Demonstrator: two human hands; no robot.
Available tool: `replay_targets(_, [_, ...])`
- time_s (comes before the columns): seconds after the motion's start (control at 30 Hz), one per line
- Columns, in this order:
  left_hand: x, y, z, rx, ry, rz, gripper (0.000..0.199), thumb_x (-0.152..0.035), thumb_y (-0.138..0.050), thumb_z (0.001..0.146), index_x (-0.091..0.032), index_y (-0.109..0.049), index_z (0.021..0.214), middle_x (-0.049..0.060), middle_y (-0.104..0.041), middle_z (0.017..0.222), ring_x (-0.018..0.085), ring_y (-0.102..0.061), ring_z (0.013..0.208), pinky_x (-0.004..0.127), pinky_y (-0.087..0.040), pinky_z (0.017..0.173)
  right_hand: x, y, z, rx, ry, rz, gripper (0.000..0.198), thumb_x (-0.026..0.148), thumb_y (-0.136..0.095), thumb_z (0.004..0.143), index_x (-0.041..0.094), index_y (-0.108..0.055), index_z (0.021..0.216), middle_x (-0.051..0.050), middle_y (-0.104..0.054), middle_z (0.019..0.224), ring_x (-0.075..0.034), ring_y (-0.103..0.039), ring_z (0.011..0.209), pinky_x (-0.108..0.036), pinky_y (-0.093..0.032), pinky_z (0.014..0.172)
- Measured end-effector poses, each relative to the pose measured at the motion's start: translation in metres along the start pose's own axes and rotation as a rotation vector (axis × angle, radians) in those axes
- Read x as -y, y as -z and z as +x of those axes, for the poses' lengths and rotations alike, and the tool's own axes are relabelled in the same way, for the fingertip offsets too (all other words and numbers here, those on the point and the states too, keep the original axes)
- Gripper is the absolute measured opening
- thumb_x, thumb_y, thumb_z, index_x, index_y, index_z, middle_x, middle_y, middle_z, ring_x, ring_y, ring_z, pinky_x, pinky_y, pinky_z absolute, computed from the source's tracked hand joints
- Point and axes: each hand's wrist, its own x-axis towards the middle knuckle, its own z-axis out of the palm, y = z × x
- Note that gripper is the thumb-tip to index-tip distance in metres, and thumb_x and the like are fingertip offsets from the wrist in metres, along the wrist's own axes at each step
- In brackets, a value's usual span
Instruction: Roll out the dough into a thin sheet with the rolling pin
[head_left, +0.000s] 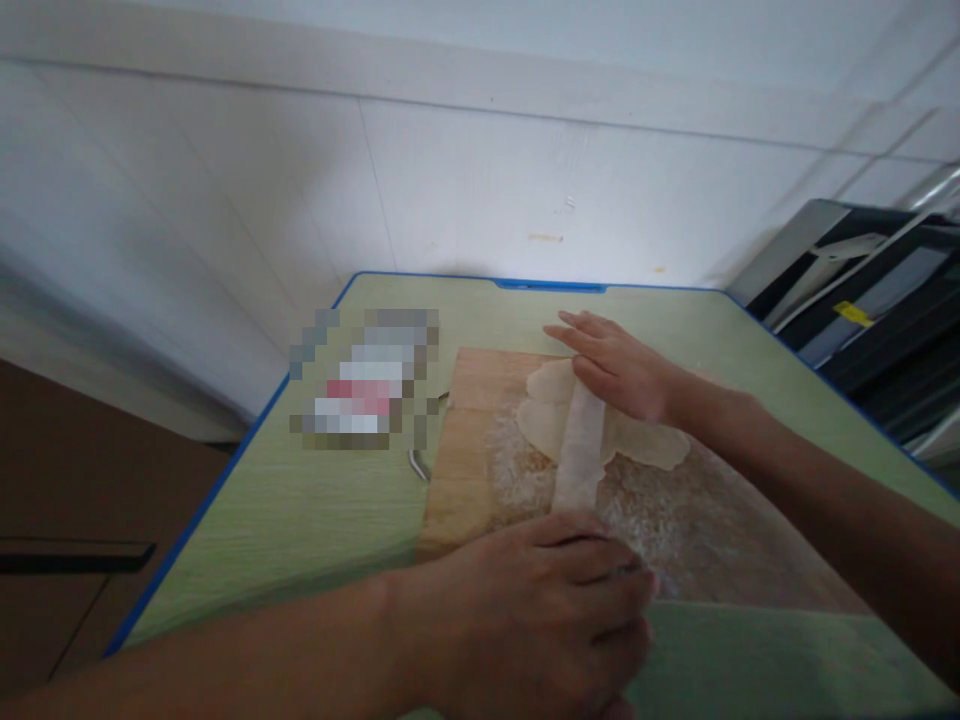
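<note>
A pale, flour-dusted rolling pin (579, 450) lies across a thin, irregular sheet of dough (649, 445), which shows on both sides of it. The dough rests on a floured wooden board (457, 450). My left hand (540, 600) is closed over the near end of the pin, its fingers curled and that end hidden beneath them. At the far end, my right hand (626, 365) lies on the pin with its fingers stretched out to the left, past the board's back edge.
The board sits on a light green table (300, 510) with a blue rim, against a white wall (465, 180). A blurred-out item (367, 385) and a small curved metal piece (418, 466) are left of the board. Dark objects (862, 290) lean at the right.
</note>
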Motion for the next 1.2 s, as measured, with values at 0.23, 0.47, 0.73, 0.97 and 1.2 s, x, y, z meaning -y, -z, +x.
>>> replay_targets(0.23, [0.002,0.005,-0.001,0.003,0.001,0.023,0.038,-0.034,-0.034,0.095,-0.012,-0.059,0.112,0.007,-0.058,0.125,0.022,-0.053,0.110,0.037,-0.035,0.102,0.011,-0.001,0.016,-0.013,0.053,0.050,0.055,0.022,-0.024,0.088,0.007,-0.044,0.136,-0.012,-0.044,0.143,-0.021,-0.033,0.136,-0.048,-0.019,0.113])
replay_targets(0.47, [0.008,0.008,-0.004,-0.070,-0.021,0.067,0.040,-0.035,-0.029,0.098,-0.014,-0.060,0.110,0.006,-0.062,0.121,0.021,-0.054,0.108,0.037,-0.038,0.097,0.028,0.000,0.035,0.016,0.040,0.095,0.054,0.019,-0.025,0.087,0.007,-0.044,0.136,-0.008,-0.045,0.142,-0.022,-0.038,0.132,-0.045,-0.020,0.112])
replay_targets(0.73, [0.008,0.005,-0.003,-0.103,-0.004,0.031,0.041,-0.035,-0.027,0.098,-0.014,-0.061,0.108,0.007,-0.064,0.118,0.022,-0.056,0.106,0.038,-0.038,0.096,0.043,-0.001,0.055,0.034,-0.002,0.155,0.055,0.022,-0.028,0.089,0.015,-0.034,0.144,-0.006,-0.045,0.143,-0.022,-0.042,0.128,-0.041,-0.035,0.102])
replay_targets(0.97, [0.007,0.006,-0.002,-0.078,0.006,0.005,0.039,-0.035,-0.031,0.097,-0.013,-0.061,0.108,0.008,-0.064,0.117,0.022,-0.057,0.103,0.037,-0.040,0.094,0.060,0.002,0.068,0.063,-0.046,0.182,0.056,0.025,-0.030,0.090,0.019,-0.028,0.146,-0.008,-0.056,0.132,-0.023,-0.050,0.120,-0.040,-0.038,0.097])
replay_targets(1.2, [0.009,0.004,-0.001,-0.092,0.010,-0.011,0.037,-0.039,-0.036,0.096,-0.014,-0.061,0.110,0.009,-0.065,0.114,0.021,-0.059,0.101,0.036,-0.040,0.092,0.072,-0.003,0.080,0.050,-0.036,0.216,0.057,0.028,-0.028,0.091,0.018,-0.026,0.147,-0.011,-0.060,0.127,-0.026,-0.057,0.112,-0.044,-0.041,0.093])
